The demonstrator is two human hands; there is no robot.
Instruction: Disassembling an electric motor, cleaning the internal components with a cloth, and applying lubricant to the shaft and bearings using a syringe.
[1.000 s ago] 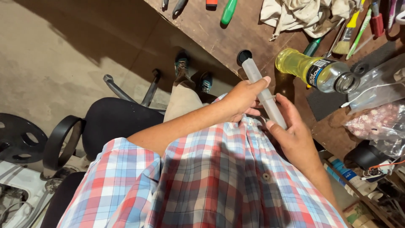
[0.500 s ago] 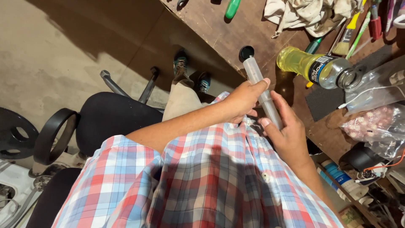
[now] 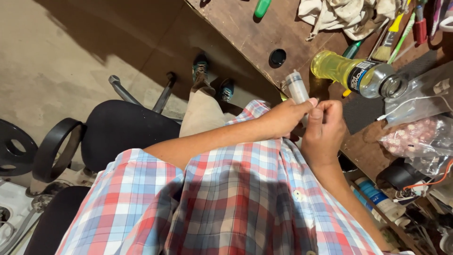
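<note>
While both hands are meeting just above the plaid shirt (image 3: 226, 203), the left hand (image 3: 283, 118) is wrapping around the lower part of a clear plastic syringe (image 3: 297, 89), fingers closed on the barrel, thumb tip pressing near the right hand's fingertips. Right hand (image 3: 323, 130) is pinching at the same spot, fingers curled in and touching the syringe's lower end; exactly what it's gripping there is hidden behind the fingers. Syringe is standing roughly upright, tilting slightly left, its top end poking out above the left hand, hovering over the edge of the wooden workbench (image 3: 255, 38) and not resting on it. Just beside it to the right, a clear bottle of yellow liquid (image 3: 354, 73) is lying on its side on the bench, open mouth pointing right. A small black round cap (image 3: 277, 57) is sitting on the bench near the syringe's top. Farther out: a dirty rag (image 3: 344, 14) at the top, a green-handled tool (image 3: 262, 8), brushes and tools (image 3: 396, 33) next to the rag, a plastic bag of pinkish bits (image 3: 413, 137) at the right. Below the bench edge, a black office chair (image 3: 127, 132) is standing on the concrete floor (image 3: 56, 52), and the person's sneakers (image 3: 212, 80) are showing beside it.
</note>
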